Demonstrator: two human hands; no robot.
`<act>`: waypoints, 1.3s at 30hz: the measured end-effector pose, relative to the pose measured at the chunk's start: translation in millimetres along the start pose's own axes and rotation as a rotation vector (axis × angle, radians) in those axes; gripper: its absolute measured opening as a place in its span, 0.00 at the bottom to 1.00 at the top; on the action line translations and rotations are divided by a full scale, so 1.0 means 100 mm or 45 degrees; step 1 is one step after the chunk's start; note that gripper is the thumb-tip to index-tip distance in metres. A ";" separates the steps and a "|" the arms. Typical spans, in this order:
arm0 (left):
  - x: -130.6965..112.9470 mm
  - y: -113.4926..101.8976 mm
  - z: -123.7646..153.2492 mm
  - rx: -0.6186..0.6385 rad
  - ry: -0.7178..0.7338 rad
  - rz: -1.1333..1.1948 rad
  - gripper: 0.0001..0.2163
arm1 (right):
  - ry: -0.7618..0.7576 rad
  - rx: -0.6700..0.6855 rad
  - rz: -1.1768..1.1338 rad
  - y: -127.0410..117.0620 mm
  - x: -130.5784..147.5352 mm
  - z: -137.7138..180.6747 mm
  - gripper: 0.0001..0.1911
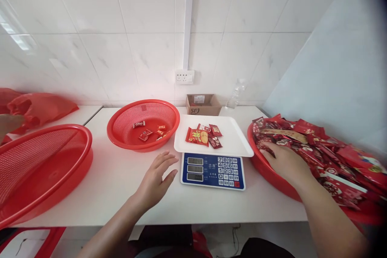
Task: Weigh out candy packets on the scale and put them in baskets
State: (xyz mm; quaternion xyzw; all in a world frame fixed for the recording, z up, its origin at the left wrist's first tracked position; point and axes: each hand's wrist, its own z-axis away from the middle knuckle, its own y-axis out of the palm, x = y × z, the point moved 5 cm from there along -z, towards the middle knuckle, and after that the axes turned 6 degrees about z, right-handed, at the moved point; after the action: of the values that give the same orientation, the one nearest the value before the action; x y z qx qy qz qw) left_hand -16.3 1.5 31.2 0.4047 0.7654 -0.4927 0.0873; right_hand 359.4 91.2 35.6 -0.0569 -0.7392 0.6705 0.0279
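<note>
My left hand [157, 177] rests flat on the white table [121, 185], fingers spread, just left of a blue digital scale [212, 170]. The scale's white tray [232, 141] carries several red snack packets [203, 134]. My right hand [284, 161] reaches into a red basin [266, 171] heaped with red snack packets [326, 149]; its fingers lie among the packets and their tips are hidden. A round red mesh basket [121, 129] behind my left hand holds several small red packets [148, 131].
A large empty red basket [45, 169] sits at the left table edge, with a red plastic bag [39, 107] behind it. A cardboard box [203, 105], a clear bottle [236, 94] and a wall socket [184, 76] stand at the tiled wall.
</note>
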 end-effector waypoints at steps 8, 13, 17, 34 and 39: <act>-0.03 0.06 0.01 0.075 -0.003 -0.037 0.13 | -0.011 0.017 0.078 -0.02 0.05 -0.16 0.23; 0.03 0.07 0.07 0.086 -0.025 -0.076 0.13 | 0.024 0.049 0.099 -0.05 0.09 -0.22 0.16; 0.07 0.07 0.07 0.072 -0.027 -0.082 0.13 | 0.074 0.101 0.047 -0.12 0.12 -0.16 0.15; 0.08 0.12 0.02 0.025 0.029 -0.073 0.13 | -0.099 0.042 0.385 -0.21 -0.16 -0.20 0.25; 0.08 0.09 0.03 0.017 0.042 -0.077 0.13 | -0.111 0.117 0.360 -0.21 -0.16 -0.21 0.25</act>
State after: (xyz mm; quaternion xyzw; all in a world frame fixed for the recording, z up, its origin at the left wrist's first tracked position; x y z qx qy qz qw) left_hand -16.0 4.8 19.1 0.3901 0.7752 -0.4936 0.0570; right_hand 376.8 108.2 59.1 -0.1300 -0.6929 0.7026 -0.0963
